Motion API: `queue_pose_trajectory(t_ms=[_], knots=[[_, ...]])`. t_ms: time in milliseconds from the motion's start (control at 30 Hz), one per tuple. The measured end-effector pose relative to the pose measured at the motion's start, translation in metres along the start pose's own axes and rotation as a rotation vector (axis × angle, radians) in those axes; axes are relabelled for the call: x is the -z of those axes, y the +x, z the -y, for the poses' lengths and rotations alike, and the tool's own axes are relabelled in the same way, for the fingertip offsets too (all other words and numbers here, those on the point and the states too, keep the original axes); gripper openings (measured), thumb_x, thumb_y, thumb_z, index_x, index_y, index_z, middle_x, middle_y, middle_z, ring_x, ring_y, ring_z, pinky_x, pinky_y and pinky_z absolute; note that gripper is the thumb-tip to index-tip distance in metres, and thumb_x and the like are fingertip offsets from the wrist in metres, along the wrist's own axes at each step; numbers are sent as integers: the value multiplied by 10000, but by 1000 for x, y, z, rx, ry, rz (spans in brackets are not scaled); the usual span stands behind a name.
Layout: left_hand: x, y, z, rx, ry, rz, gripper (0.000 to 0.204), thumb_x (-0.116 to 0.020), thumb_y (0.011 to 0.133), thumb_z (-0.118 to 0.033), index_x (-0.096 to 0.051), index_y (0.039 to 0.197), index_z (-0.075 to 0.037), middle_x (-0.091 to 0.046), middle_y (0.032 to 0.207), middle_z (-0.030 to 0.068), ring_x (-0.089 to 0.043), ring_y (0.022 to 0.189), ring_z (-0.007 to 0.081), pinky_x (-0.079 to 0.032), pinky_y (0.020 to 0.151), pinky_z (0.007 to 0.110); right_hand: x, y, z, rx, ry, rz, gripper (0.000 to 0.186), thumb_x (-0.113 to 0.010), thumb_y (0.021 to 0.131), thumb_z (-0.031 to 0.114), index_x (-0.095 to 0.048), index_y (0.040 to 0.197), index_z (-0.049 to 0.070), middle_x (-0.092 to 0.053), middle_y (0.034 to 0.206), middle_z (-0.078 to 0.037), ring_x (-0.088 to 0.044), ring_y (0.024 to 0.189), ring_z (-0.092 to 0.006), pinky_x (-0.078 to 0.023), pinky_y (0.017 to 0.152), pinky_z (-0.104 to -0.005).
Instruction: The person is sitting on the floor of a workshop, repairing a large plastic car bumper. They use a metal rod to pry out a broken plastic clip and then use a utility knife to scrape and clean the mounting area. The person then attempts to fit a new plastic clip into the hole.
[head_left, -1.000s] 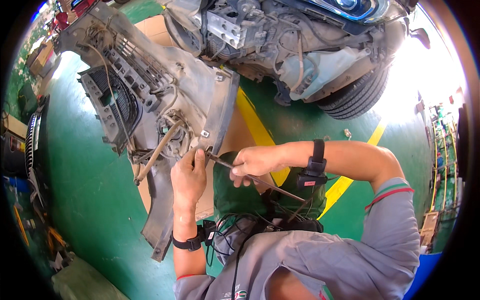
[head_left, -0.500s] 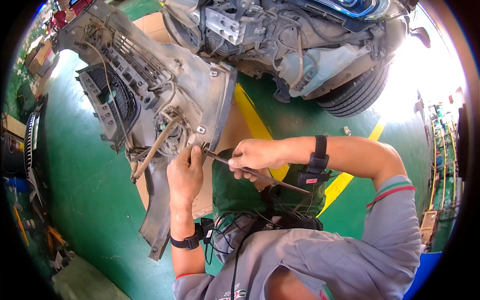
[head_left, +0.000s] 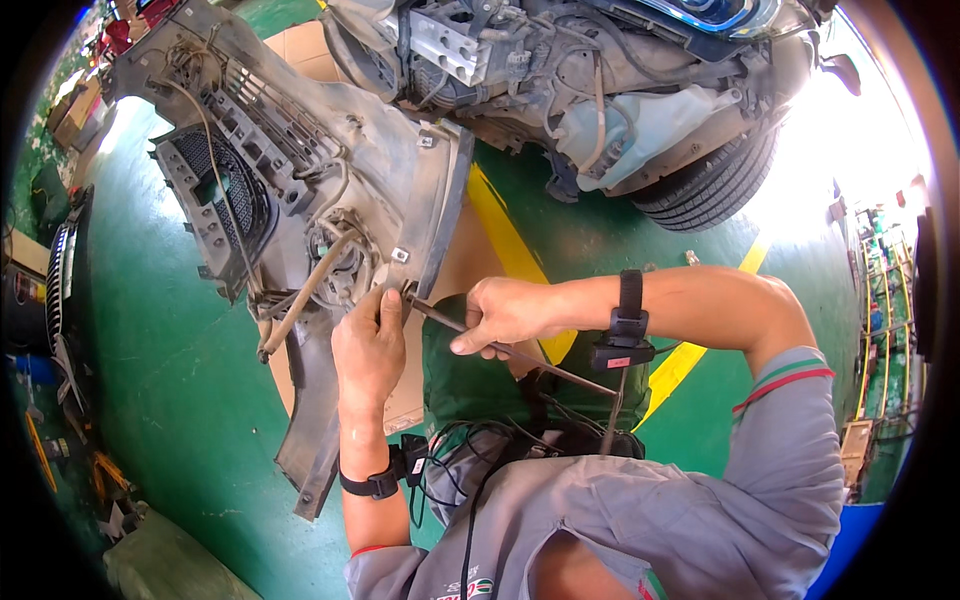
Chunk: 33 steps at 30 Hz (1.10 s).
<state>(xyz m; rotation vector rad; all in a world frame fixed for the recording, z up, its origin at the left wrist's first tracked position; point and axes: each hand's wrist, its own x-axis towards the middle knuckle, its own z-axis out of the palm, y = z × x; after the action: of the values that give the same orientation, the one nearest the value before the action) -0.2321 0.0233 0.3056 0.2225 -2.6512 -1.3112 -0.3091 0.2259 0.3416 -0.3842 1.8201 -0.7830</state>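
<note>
A dusty bumper cover (head_left: 385,190), its inner side up, lies at the left with hoses and a black mesh grille attached. My left hand (head_left: 368,350) is closed at the bumper's near edge, thumb on top; what its fingers press on underneath is hidden. Beside that thumb sits the tip of a long, thin metal rod wrench (head_left: 560,372), bent at its outer end. The rod slants down to the right over my lap. My right hand (head_left: 505,315) is curled round the rod's middle, thumb lying along it. The bent end is smeared by motion.
A car's stripped front (head_left: 560,80) with a pale washer bottle (head_left: 640,135) and a tyre (head_left: 715,185) stands ahead. Cardboard (head_left: 405,395) lies under the bumper on the green floor. Yellow lines (head_left: 510,235) cross the floor. Black cables (head_left: 465,435) hang at my waist.
The rod's bent outer end has swung round to point more toward me. My right hand's fingers have shifted on the rod. My left hand stays at the bumper edge.
</note>
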Motion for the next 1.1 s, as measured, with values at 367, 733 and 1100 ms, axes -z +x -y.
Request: queue_pose_trajectory(t_ms=[367, 733, 1100], knots=[[2, -1, -1, 53, -45, 12, 311, -546, 1039, -302, -698, 971, -41, -638, 727, 199, -610, 689, 422, -469, 621, 450, -4, 10, -1, -35, 323, -92, 309, -607, 997, 177, -658, 1010, -128, -714, 894, -176, -700, 760, -216, -593, 641, -330], [-2, 0, 0, 56, -143, 8, 367, -554, 1039, -295, -593, 847, 14, -522, 645, 186, -441, 566, 317, -403, 561, 423, -10, 25, -1, -50, 505, -64, 306, -597, 1012, 213, -668, 943, -76, -708, 873, -131, -664, 682, -184, -472, 511, -314], [3, -1, 0, 98, -45, 50, 279, -555, 1034, -273, -707, 1005, -41, -651, 751, 210, -620, 687, 416, -472, 621, 447, -20, 19, 12, -36, 275, -157, 292, -642, 996, 228, -678, 1000, -62, -697, 868, -83, -654, 710, -141, -500, 525, -284]])
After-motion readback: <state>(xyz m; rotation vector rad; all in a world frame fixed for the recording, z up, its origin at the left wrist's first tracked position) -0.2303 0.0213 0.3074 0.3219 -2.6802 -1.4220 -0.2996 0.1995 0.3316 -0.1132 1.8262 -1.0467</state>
